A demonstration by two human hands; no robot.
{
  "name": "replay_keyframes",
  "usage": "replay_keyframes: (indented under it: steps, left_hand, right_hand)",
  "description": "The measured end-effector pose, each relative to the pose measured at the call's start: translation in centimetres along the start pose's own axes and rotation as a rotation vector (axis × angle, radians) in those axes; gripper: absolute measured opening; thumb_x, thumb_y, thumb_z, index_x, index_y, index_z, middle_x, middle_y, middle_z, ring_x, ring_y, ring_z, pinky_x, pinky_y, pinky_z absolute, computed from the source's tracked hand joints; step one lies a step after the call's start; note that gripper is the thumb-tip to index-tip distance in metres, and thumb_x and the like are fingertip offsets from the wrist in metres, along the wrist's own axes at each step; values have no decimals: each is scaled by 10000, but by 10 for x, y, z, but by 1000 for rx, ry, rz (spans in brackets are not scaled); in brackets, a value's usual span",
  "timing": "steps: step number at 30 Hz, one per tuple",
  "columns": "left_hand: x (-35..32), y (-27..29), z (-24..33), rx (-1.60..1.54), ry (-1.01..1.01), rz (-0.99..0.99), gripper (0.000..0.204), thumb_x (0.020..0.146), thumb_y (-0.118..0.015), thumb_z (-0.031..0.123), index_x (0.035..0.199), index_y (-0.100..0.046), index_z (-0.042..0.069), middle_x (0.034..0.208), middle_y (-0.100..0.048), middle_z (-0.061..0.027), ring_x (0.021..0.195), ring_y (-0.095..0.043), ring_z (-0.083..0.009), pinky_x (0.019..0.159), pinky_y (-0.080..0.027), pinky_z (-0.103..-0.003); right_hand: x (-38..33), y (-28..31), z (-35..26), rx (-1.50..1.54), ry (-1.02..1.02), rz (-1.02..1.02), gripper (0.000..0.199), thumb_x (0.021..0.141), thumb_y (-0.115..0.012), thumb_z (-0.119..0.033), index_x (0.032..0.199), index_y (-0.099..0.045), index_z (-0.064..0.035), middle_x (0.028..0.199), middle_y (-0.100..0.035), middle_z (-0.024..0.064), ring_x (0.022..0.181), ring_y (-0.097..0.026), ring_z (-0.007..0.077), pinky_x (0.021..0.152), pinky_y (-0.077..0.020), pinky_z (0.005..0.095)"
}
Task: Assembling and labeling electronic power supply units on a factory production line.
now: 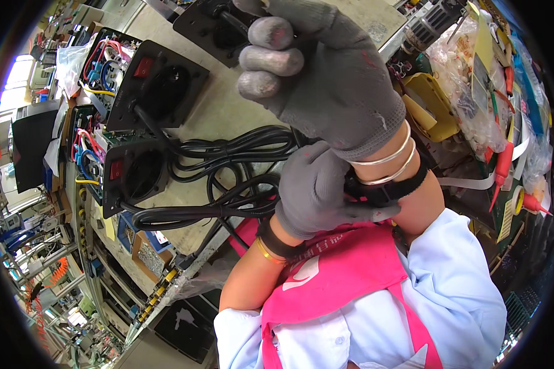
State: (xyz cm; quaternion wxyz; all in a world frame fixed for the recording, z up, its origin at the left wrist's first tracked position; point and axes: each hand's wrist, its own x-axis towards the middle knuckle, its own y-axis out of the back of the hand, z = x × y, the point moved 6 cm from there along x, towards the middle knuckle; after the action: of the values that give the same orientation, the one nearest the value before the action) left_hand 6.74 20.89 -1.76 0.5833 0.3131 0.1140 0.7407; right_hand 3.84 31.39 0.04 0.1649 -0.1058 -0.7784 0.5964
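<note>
My right hand point(332, 80), in a grey glove, is raised close in front of me at the top of the head view, its fingers curled and nothing visible in them. Part of its thumb side is cut off by the upper edge. Silver bangles point(385, 161) and a black wrist strap point(385, 192) circle that forearm. My left hand point(314, 190), also grey-gloved, is closed against the strap, one finger lying along the forearm; the fingers behind are hidden. Left of my hands, coiled black power cords point(228, 147) lie on the bench by black panels with red switches point(166, 89).
Wired circuit assemblies point(95, 150) adjoin the panels on the left. Another black panel point(212, 31) lies at the far side. To the right are a yellow bin point(434, 107), plastic bags point(461, 67) and red-tipped bottles point(503, 166). A box of small parts point(148, 258) stands lower left.
</note>
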Motion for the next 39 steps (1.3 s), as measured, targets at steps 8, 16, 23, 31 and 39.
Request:
replay_keyframes:
  steps: [8, 16, 23, 31, 39]
  left_hand:
    - [1, -11, 1, 23, -105, -20, 625, 583, -852, 373, 1041, -606, 26, 841, -612, -96, 773, -620, -297, 676, -484, -372]
    - [-38, -33, -34, -288, 144, -271, 547, 886, -655, 86, 1379, -421, 46, 1369, -468, -100, 1242, -478, -209, 1048, -397, -360]
    - [-47, -36, -46, -186, 206, -456, 553, 892, -634, 66, 1390, -395, 42, 1373, -458, -104, 1248, -471, -214, 1049, -395, -353]
    - [-48, -40, -30, -1339, 819, -209, 661, 847, -694, 133, 1419, -373, 54, 1407, -436, -118, 1286, -448, -219, 1093, -344, -360]
    - [-41, -21, 1, -185, 397, -334, 418, 795, -742, 107, 1168, -578, 13, 1128, -603, -140, 1024, -594, -252, 882, -472, -351]
  right_hand:
    - [-10, -4, -5, 110, 57, 84, 193, 924, -583, -127, 1068, -621, -4, 711, -589, 21, 576, -532, 111, 576, -460, 265]
    - [-29, -23, 20, -11, -61, 74, 234, 930, -546, -84, 1124, -583, 41, 709, -614, 44, 601, -572, 117, 578, -478, 283]
    - [-34, -34, 25, 72, -180, 91, 214, 912, -563, -86, 1080, -608, 38, 666, -595, 47, 565, -535, 112, 563, -437, 251]
    - [-40, -23, 23, -563, 81, -6, 148, 878, -591, -31, 1011, -637, 15, 860, -644, 42, 760, -612, 99, 678, -495, 227]
    - [-51, -51, 15, -1399, 451, -318, 191, 763, -671, 2, 954, -668, -10, 872, -696, 108, 768, -676, 245, 687, -535, 311]
